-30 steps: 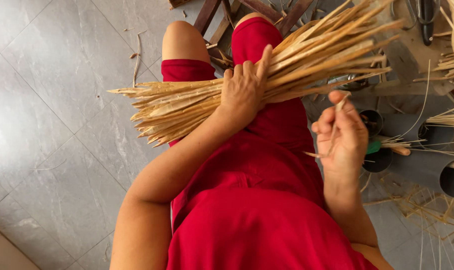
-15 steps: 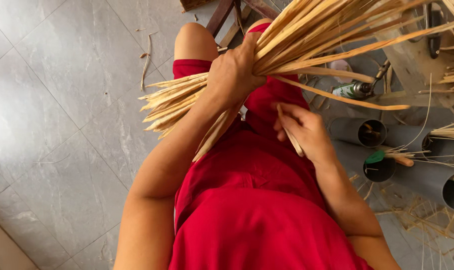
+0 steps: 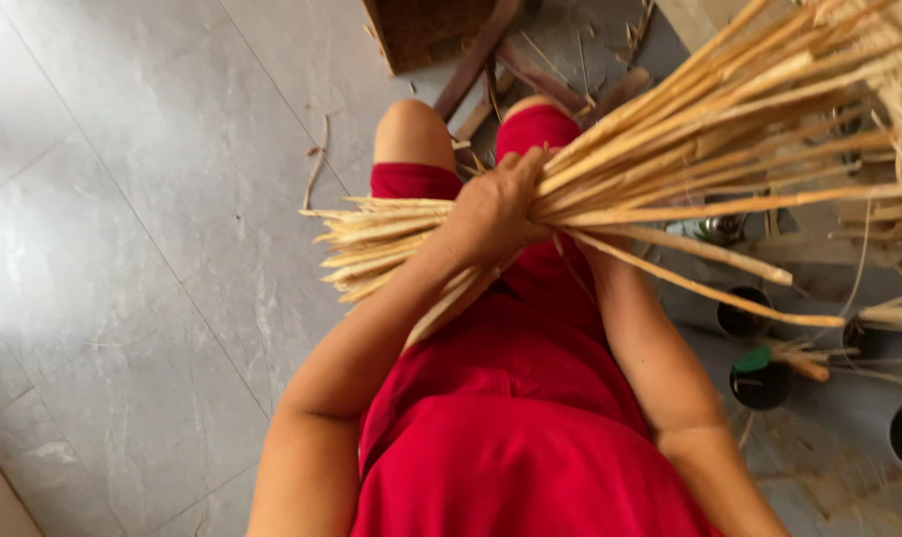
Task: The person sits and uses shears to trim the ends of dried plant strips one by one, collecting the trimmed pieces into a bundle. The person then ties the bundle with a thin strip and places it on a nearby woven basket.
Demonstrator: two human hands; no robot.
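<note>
A thick bundle of pale bamboo sticks [image 3: 709,149] lies across my lap, running from lower left to the upper right corner. My left hand [image 3: 495,214] is closed around the bundle near its cut ends [image 3: 371,239], which fan out to the left. My right forearm [image 3: 640,348] reaches in under the bundle; my right hand is hidden behind the sticks and my left hand. A few loose sticks [image 3: 709,293] hang down to the right of the bundle. I am seated in red clothing [image 3: 510,418], one bare knee [image 3: 411,124] showing.
Grey tiled floor [image 3: 143,249] spreads to the left. Dark round pipe openings [image 3: 744,318] and a green-capped container [image 3: 759,373] stand on the right among scattered slivers. Wooden pieces and a brown board [image 3: 426,30] lie beyond my knees.
The bundle has swung up and to the right with my left hand still gripping it. My right hand, seen free a second ago, has moved in beneath the sticks and out of sight.
</note>
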